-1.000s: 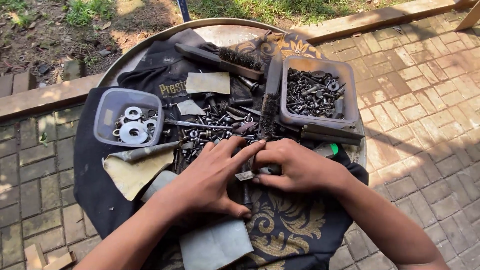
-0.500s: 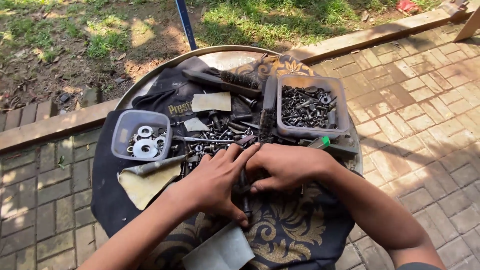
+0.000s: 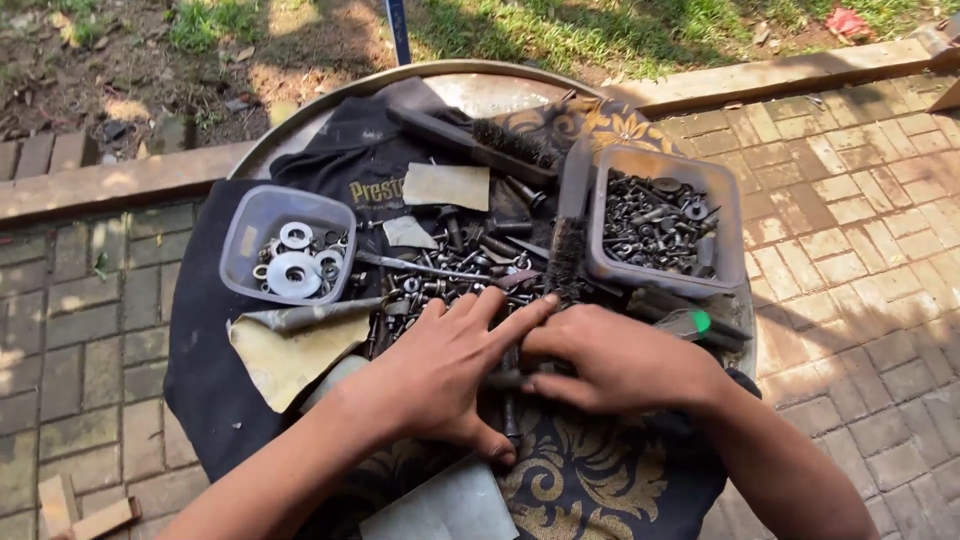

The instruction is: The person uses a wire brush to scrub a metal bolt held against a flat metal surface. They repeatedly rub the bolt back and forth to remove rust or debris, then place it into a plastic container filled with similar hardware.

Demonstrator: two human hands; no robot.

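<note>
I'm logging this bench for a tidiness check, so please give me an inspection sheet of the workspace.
Surface: round metal tray, draped with a black cloth.
Job's things: loose bolts piled mid-tray; long bolt under the hands.
Clutter: tub of washers, tub of screws, two wire brushes, sandpaper.
Grippers: left hand flat on the bolts; right hand curled beside it, grip hidden.
Cables: nothing seen.
Surroundings: brick paving, grass.

Two bare hands [image 3: 530, 365], bare forearms — no sleeves
</note>
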